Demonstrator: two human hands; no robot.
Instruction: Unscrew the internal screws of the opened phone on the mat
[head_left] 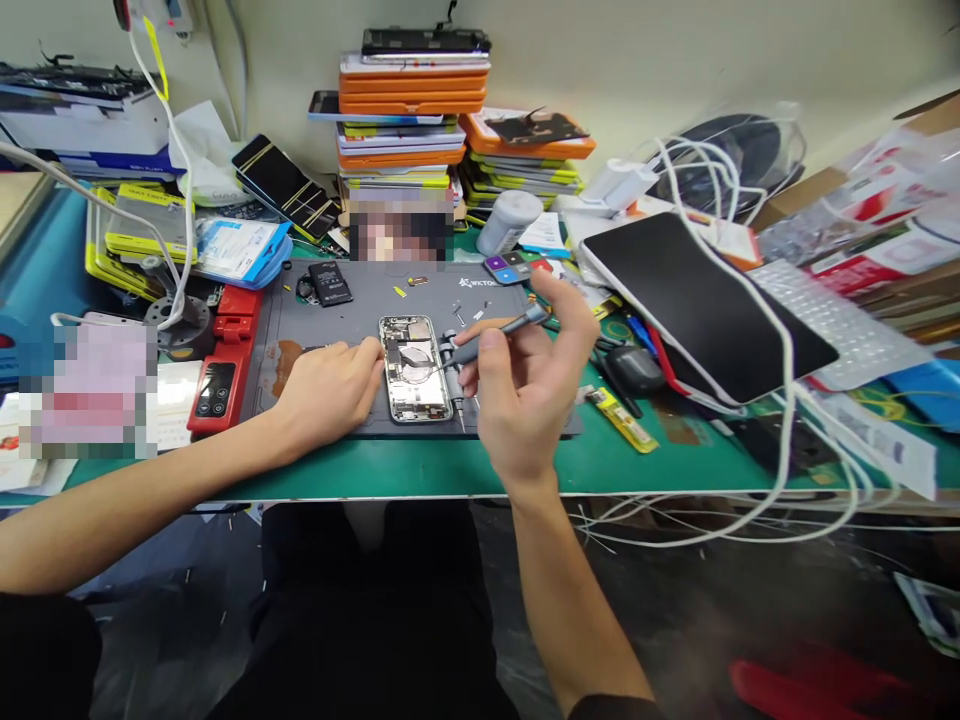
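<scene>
An opened phone (427,400) lies on the grey mat (352,330), its inner parts showing. My left hand (330,385) rests on the mat with curled fingers, the fingertips against the phone's left edge; whether they pinch anything is hidden. In my right hand (525,385) is a grey screwdriver (466,352), held between thumb and fingers, its thin tip pointing left over the middle of the phone. Another slim tool (460,405) lies just right of the phone. A black battery (330,284) and small loose parts (417,282) lie farther back on the mat.
A red device (225,365) stands left of the mat. Stacked orange and yellow boxes (412,100) rise at the back. On the right are a black tablet (705,300), white cables (787,400), a yellow packet (622,420) and a black case (634,368). A white bottle (510,222) is behind.
</scene>
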